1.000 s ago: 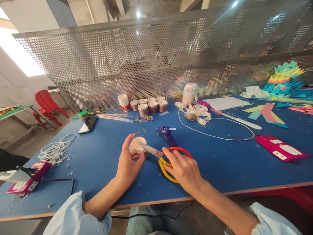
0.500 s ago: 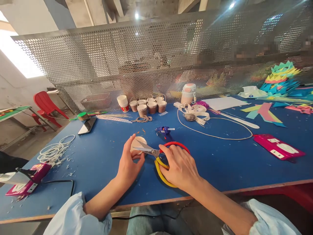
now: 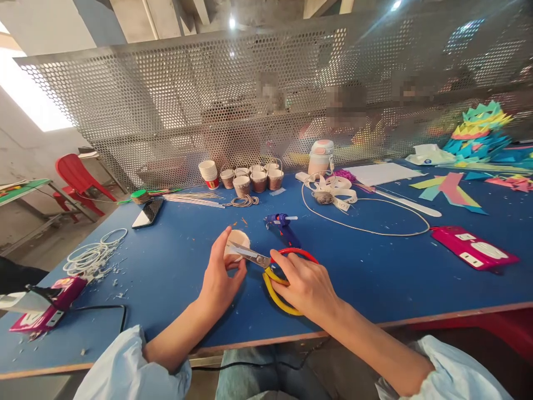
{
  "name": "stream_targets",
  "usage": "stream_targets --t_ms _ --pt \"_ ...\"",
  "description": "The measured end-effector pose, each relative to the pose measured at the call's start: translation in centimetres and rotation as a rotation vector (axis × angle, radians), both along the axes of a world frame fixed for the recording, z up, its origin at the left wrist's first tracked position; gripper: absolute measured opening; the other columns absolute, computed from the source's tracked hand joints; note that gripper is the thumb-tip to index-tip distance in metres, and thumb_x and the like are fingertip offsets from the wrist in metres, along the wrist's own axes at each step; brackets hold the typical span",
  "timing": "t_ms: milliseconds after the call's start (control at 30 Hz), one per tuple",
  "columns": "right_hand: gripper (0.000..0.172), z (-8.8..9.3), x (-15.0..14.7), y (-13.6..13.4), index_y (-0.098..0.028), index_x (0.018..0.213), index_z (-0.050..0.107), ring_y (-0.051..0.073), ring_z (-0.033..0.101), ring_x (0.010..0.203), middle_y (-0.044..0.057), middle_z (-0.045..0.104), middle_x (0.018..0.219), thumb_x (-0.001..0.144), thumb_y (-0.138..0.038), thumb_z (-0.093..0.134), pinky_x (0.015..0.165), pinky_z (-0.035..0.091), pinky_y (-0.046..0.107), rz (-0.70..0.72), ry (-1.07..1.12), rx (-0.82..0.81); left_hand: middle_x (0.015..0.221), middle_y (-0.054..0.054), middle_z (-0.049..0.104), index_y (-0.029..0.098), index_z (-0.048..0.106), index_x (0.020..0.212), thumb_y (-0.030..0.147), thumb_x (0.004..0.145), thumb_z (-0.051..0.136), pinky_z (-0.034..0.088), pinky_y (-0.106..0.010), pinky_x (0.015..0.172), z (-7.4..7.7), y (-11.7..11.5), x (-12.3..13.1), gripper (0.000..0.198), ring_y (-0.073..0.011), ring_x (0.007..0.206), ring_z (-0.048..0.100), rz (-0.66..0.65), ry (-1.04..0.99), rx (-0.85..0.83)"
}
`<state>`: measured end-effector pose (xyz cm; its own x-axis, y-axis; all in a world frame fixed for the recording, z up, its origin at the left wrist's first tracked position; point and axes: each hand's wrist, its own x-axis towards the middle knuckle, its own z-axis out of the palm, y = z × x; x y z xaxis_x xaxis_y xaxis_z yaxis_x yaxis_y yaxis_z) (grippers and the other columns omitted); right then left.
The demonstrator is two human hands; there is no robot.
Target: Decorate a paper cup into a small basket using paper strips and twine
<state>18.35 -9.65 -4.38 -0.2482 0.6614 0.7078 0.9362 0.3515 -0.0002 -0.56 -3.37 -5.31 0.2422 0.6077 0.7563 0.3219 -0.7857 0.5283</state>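
Observation:
My left hand (image 3: 220, 279) is closed round a small paper cup (image 3: 239, 238), whose pale open mouth faces up toward me. My right hand (image 3: 308, 282) grips a pair of scissors (image 3: 262, 259) by one red and one yellow handle loop. The blades point left and reach over the cup's mouth, nearly together; whether the tips touch its wall I cannot tell. Just beyond the scissors lies a blue glue gun (image 3: 283, 225) with a white glue stick in its back.
Small brown-wrapped cups (image 3: 259, 180) with handles stand at the back beside stacked paper cups (image 3: 209, 173). A phone (image 3: 147, 213), coiled white cord (image 3: 94, 255) and power strip (image 3: 54, 308) lie left. To the right are a bottle (image 3: 321, 157), a tape measure (image 3: 343, 195) and another power strip (image 3: 474, 248).
The scissor blades, spread apart half a second ago, have come almost together over the cup. My right hand has closed a little on the loops; my left hand stays nearly still.

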Motion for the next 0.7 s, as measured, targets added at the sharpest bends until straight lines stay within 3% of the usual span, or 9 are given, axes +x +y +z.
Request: stream_targets --t_ms 133,233,367,467,533,600,700 --pt "0.039 0.6 1.3 -0.7 -0.015 0.119 0.057 0.02 0.068 0.077 0.005 0.07 0.087 0.083 -0.03 0.06 0.065 0.05 0.029 -0.038 0.154 -0.031 0.143 -0.019 0.043 0.031 0.023 0.145 0.009 0.083 0.058 0.061 -0.021 0.065 0.2 0.1 -0.1 0.075 -0.0085 0.073 0.07 -0.01 -0.007 -0.043" --pt "0.042 1.0 4.4 -0.5 -0.018 0.122 0.056 0.021 0.068 0.077 0.005 0.069 0.09 0.084 -0.036 0.061 0.065 0.049 0.03 -0.294 0.275 -0.034 0.138 -0.017 0.046 0.029 0.026 0.143 0.01 0.082 0.059 0.061 -0.023 0.068 0.3 0.4 -0.3 0.072 -0.0101 0.076 0.071 0.019 0.026 -0.028" --pt "0.049 1.0 10.1 1.6 -0.017 0.127 0.051 0.027 0.066 0.091 0.011 0.068 0.105 0.082 -0.035 0.061 0.071 0.049 0.034 -0.602 0.319 -0.26 0.123 -0.013 0.057 0.025 0.032 0.138 0.011 0.082 0.057 0.061 -0.028 0.071 0.5 0.8 -0.7 0.063 -0.0124 0.078 0.069 0.084 0.107 0.008" --pt "0.049 0.8 13.3 3.3 -0.013 0.132 0.048 0.027 0.065 0.097 0.014 0.067 0.109 0.086 -0.027 0.055 0.075 0.048 0.033 -0.587 0.168 -0.553 0.112 -0.011 0.064 0.022 0.034 0.135 0.013 0.081 0.055 0.059 -0.028 0.067 0.5 1.3 -1.0 0.058 -0.0149 0.081 0.069 0.139 0.149 -0.038" --pt "0.042 1.0 14.1 3.9 -0.016 0.125 0.056 0.028 0.064 0.097 0.014 0.068 0.105 0.084 -0.027 0.058 0.074 0.048 0.033 -0.542 0.096 -0.662 0.108 -0.01 0.065 0.021 0.035 0.134 0.015 0.081 0.056 0.058 -0.028 0.065 0.6 1.6 -1.2 0.057 -0.0168 0.084 0.069 0.166 0.176 -0.1" --pt "0.032 1.7 13.7 3.7 -0.014 0.113 0.064 0.034 0.062 0.099 0.018 0.067 0.103 0.085 -0.029 0.058 0.077 0.047 0.039 -0.567 0.06 -0.674 0.107 -0.01 0.066 0.02 0.036 0.133 0.017 0.08 0.056 0.058 -0.031 0.069 0.7 1.9 -1.3 0.056 -0.0173 0.084 0.069 0.19 0.193 -0.149" --pt "0.028 3.2 11.0 2.3 -0.01 0.105 0.067 0.036 0.059 0.104 0.021 0.066 0.104 0.091 -0.027 0.05 0.083 0.044 0.044 -0.575 0.032 -0.542 0.107 -0.01 0.066 0.02 0.039 0.131 0.019 0.08 0.055 0.058 -0.034 0.073 0.8 2.4 -1.6 0.053 -0.0175 0.084 0.069 0.225 0.197 -0.174"
